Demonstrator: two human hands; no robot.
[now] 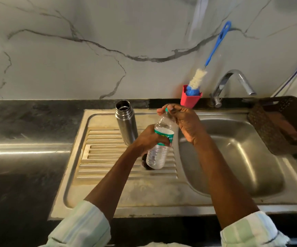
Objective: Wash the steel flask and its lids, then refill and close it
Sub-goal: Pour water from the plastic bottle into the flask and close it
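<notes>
The steel sink unit [108,196] has its basin at the right and a ribbed draining board at the left. On the far part of this board the steel flask [126,122] stands upright and open. Just right of it, the left hand [148,139] is wrapped around a plastic water bottle [159,145], tilted. The right hand [183,120] pinches the bottle's green cap [166,110].
</notes>
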